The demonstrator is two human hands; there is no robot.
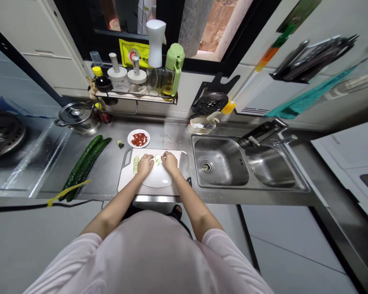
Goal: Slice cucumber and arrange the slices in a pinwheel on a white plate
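Observation:
My left hand and my right hand are over a white plate on the cutting board. Pale cucumber slices lie between the hands at the plate's far part. The fingers of both hands are bent and close to these slices; whether they grip any is too small to tell. A row of cucumber slices lies on the board left of my left hand. Part of a knife with a black handle shows at the board's right edge.
Two whole cucumbers lie on the steel counter at the left. Behind the board stands a plate of red pieces, with cucumber ends beside it. A lidded pot is back left; a double sink is at right.

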